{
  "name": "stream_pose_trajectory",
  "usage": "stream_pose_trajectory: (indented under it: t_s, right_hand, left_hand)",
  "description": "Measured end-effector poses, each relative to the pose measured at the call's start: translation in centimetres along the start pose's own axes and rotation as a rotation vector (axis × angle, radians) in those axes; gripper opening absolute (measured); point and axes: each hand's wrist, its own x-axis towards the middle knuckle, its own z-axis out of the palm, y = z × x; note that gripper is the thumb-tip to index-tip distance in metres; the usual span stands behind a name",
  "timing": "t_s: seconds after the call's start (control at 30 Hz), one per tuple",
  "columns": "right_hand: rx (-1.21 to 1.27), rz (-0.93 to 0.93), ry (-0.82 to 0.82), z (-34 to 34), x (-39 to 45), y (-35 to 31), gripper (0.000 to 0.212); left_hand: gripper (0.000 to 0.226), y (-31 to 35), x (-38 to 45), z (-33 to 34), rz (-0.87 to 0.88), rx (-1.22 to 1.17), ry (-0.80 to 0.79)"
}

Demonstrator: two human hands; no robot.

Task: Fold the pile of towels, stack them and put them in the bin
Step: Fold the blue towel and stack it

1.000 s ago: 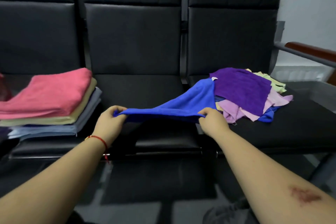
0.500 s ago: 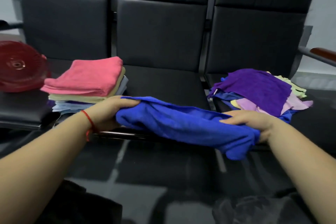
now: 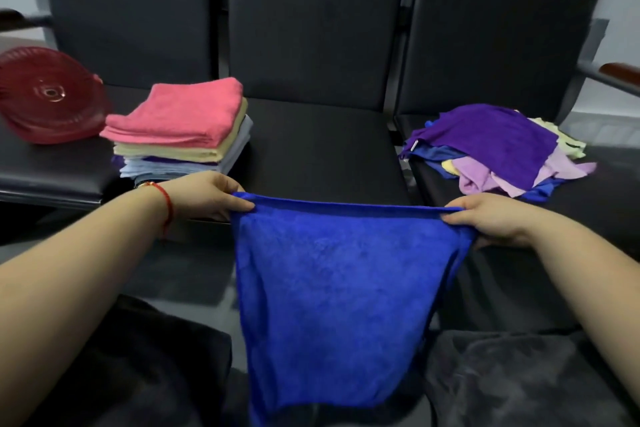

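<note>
A blue towel (image 3: 332, 291) hangs stretched flat in front of the middle seat, its top edge taut. My left hand (image 3: 204, 196) pinches its upper left corner and my right hand (image 3: 491, 218) pinches its upper right corner. A stack of folded towels (image 3: 180, 125), pink on top, sits between the left and middle seats. A loose pile of unfolded towels (image 3: 491, 146), purple on top, lies on the right seat. A red bin (image 3: 48, 94) lies on its side on the left seat.
Three black padded seats (image 3: 322, 146) with tall backs stand in a row ahead. A wooden armrest (image 3: 620, 71) juts out at the far right. My dark-clad knees (image 3: 519, 378) are below the towel.
The blue towel was bunched between my hands half a second ago; now it is pulled out flat and hangs down from its top corners. My hands moved apart and slightly up.
</note>
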Motion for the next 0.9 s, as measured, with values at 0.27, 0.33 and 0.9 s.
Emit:
stream_pose_trajectory:
  t_s: [0.27,0.33,0.9]
  right_hand:
    - [-0.449,-0.113,0.335,-0.7,1.1,-0.7,0.016]
    - [-0.494,-0.105,0.384,-0.8,1.3,-1.0,0.017]
    - [0.449,0.211,0.215,-1.0,2.3,-2.3,0.014]
  left_hand:
    - [0.02,1.6,0.4,0.4,0.049,0.617,0.32]
    - [0.022,1.9,0.7,0.6,0.042,0.542,0.338]
    - [0.03,3.9,0.9,1.6,-0.075,-0.811,0.196]
